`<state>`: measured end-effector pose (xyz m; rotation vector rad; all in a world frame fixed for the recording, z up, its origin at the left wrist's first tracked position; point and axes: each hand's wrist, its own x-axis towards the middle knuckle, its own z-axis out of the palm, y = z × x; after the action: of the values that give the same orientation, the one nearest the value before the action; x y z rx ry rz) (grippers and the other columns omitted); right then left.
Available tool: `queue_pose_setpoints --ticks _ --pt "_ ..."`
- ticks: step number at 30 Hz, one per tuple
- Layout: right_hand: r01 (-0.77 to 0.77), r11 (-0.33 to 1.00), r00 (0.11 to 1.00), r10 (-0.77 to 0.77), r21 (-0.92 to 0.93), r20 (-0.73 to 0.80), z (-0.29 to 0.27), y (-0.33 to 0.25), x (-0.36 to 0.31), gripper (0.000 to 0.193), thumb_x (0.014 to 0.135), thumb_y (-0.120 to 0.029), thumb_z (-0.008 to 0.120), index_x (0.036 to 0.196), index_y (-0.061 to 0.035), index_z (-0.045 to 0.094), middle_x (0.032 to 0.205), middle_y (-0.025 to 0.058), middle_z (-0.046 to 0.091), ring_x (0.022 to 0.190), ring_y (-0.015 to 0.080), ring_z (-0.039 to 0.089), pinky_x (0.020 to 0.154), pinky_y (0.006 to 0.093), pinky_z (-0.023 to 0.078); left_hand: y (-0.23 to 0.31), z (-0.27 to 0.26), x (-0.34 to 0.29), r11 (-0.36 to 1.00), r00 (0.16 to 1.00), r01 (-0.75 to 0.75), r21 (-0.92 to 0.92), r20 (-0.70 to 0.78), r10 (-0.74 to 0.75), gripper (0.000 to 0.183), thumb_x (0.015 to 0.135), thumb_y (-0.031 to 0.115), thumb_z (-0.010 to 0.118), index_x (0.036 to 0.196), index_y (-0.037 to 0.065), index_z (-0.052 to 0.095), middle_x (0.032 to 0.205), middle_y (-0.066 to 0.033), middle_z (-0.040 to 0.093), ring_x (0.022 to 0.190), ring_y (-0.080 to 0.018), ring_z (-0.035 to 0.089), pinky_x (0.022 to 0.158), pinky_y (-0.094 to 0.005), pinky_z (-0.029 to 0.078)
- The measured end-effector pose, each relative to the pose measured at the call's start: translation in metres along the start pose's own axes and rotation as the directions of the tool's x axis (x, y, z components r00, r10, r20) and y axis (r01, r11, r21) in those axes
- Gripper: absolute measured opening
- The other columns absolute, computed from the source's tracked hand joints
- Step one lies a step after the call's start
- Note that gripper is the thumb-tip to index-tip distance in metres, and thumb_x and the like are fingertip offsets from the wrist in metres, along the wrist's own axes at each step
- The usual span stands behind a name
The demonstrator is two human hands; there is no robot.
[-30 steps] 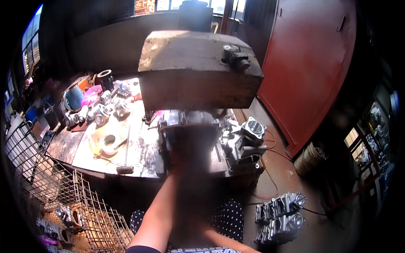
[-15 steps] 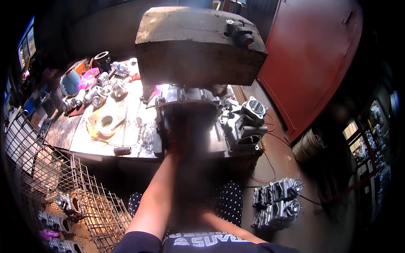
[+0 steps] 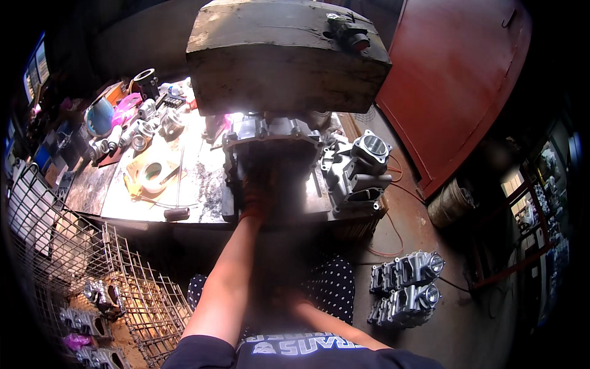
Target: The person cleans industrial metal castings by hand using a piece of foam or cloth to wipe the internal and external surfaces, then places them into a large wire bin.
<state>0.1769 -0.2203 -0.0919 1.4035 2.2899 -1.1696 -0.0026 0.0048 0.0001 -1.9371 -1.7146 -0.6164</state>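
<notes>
A grey cast-metal housing (image 3: 270, 130) with a bolt-hole flange stands on the workbench in front of me. My left hand (image 3: 260, 192) reaches to its dark, shadowed inner side, and its fingers are lost in the dark there. Low over my lap is my right hand (image 3: 287, 299), covered by a dark blur, so its fingers do not show. To the right of the housing sits another silvery casting (image 3: 356, 175) with a round flanged opening. A large, worn box-shaped block (image 3: 286, 77) looms above and beyond the housing.
Tape roll (image 3: 151, 175), dark cylinder (image 3: 177, 214) and several metal parts (image 3: 141, 135) lie on the bench's left side. A wire basket (image 3: 138, 301) holds castings at lower left. Stacked castings (image 3: 405, 289) stand on the floor at right, near an orange hose (image 3: 398, 237) and a red panel (image 3: 455, 86).
The bench and block have shifted slightly upward in view. My left hand stays at the housing, a little more visible. My right hand remains low over my lap.
</notes>
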Motion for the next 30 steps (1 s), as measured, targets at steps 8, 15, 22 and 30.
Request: queue_pose_setpoints --ticks 8,15,22,30 --pt "0.021 1.000 1.000 -0.021 -0.001 0.005 0.000 0.001 0.000 0.031 0.083 -0.030 0.058 0.106 -0.0091 0.061 0.107 0.0177 0.062 0.100 0.0348 0.059 0.084 0.0418 0.046 0.004 -0.014 0.004 1.000 0.998 0.006 0.017 0.056 -0.007 0.071 0.077 0.041 0.061 0.137 0.014 0.037 0.129 -0.0096 0.047 0.122 -0.0237 0.042 0.108 -0.0432 0.025" --pt "0.034 0.999 0.999 -0.034 -0.026 -0.020 0.008 0.005 0.005 0.031 0.083 -0.030 0.058 0.105 -0.0088 0.061 0.104 0.0173 0.062 0.099 0.0344 0.059 0.084 0.0415 0.046 0.002 -0.011 0.002 1.000 1.000 -0.004 -0.017 -0.016 0.004 0.067 0.077 0.042 0.061 0.133 0.012 0.042 0.127 -0.0105 0.049 0.122 -0.0243 0.043 0.108 -0.0435 0.024" --pt "0.048 0.998 0.999 -0.048 -0.038 -0.003 0.002 0.004 0.002 0.030 0.082 -0.031 0.057 0.103 -0.0093 0.062 0.104 0.0169 0.063 0.099 0.0338 0.059 0.083 0.0421 0.046 0.003 -0.016 0.005 0.999 1.000 -0.013 -0.047 -0.004 0.012 0.065 0.079 0.040 0.060 0.133 0.010 0.042 0.124 -0.0112 0.051 0.120 -0.0254 0.044 0.109 -0.0433 0.024" --pt "0.064 0.997 0.998 -0.063 -0.053 0.010 -0.002 -0.002 -0.001 0.034 0.083 -0.031 0.055 0.108 -0.0078 0.060 0.109 0.0172 0.061 0.101 0.0320 0.059 0.084 0.0411 0.047 0.002 -0.014 0.002 0.999 0.999 -0.006 0.046 0.042 0.004 0.062 0.083 0.043 0.055 0.134 0.010 0.041 0.125 -0.0120 0.050 0.120 -0.0261 0.044 0.106 -0.0438 0.027"
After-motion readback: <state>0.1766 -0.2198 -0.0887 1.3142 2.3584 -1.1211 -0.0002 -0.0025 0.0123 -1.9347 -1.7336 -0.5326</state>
